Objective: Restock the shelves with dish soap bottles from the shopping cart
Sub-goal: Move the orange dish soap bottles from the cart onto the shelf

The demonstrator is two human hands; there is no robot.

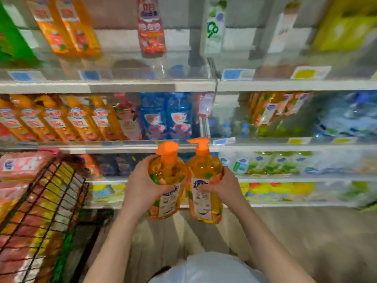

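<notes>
Two orange pump-top dish soap bottles are held upright, side by side, in front of stocked store shelves (265, 149). The left hand (140, 186) curls around the left bottle (169, 172), and the right hand (224, 186) curls around the right bottle (204, 166), thumb across its white label. A black wire shopping cart (67, 186), filled with packaged goods, stands at lower left. Blur makes the label text unreadable.

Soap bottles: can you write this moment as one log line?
left hand grips left bottle | right hand grips right bottle | cart at left
</notes>
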